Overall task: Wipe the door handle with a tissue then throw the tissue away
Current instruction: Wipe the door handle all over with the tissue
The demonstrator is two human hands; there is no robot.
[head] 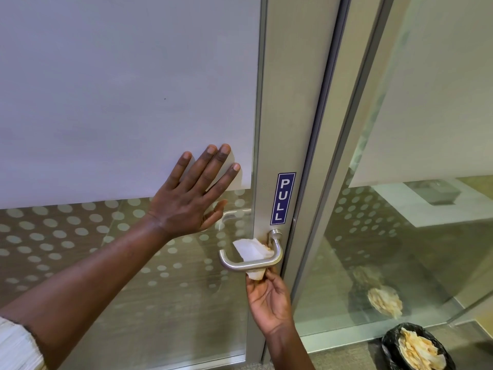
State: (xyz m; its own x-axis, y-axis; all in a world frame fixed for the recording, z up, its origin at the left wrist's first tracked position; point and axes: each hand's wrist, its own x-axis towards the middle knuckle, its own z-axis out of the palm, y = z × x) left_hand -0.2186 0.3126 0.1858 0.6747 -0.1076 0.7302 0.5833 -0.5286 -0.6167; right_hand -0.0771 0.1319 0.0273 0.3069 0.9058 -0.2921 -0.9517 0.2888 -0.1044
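A brushed-metal lever door handle [234,265] sticks out from the grey door frame below a blue PULL sign [282,198]. A white tissue [252,253] with a brownish stain is draped over the handle's bar, one end above it and one end hanging below. My right hand [269,300] is under the handle, with fingertips pinching the tissue's lower end. My left hand [192,198] lies flat with fingers spread on the frosted glass door panel [120,102], left of the handle.
A bin lined with a black bag [416,348] stands on the floor at the lower right, holding several crumpled tissues. A fixed glass wall [400,236] fills the right side and reflects the bin. A second handle shows through the glass behind my left hand.
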